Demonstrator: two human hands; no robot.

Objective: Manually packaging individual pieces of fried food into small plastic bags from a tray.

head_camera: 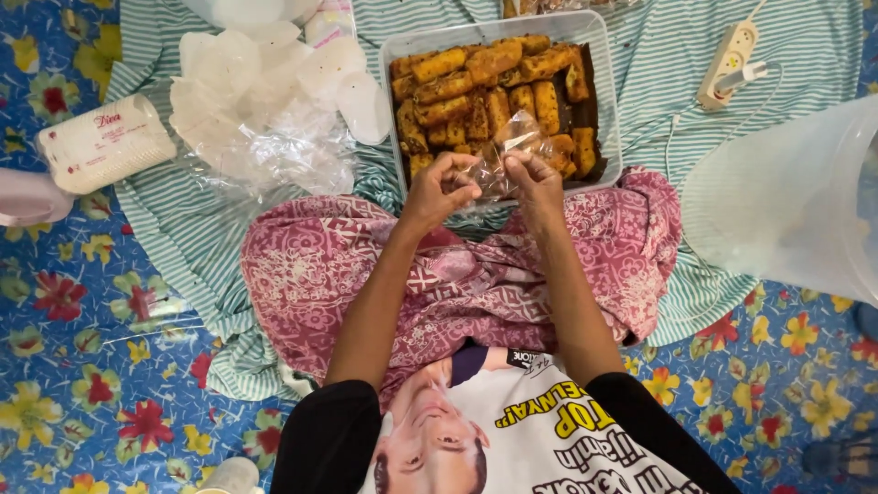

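Note:
My left hand (441, 189) and my right hand (536, 183) meet over the near rim of a clear rectangular tray (608, 101). Both pinch a small clear plastic bag (508, 144) that stands up between the fingers. What is inside the bag is hard to tell. The tray holds several golden-brown fried pieces (485, 87) in rows, with a dark bare patch at its right side. The tray rests on a green-and-white striped cloth (805, 64) just beyond my lap, which is covered by a pink patterned cloth (311, 265).
A heap of clear bags and round white sheets (265, 101) lies left of the tray. A white wrapped roll (105, 142) sits far left. A white power strip (730, 59) lies top right. A large translucent container (796, 201) stands at the right. The floor mat is blue with flowers.

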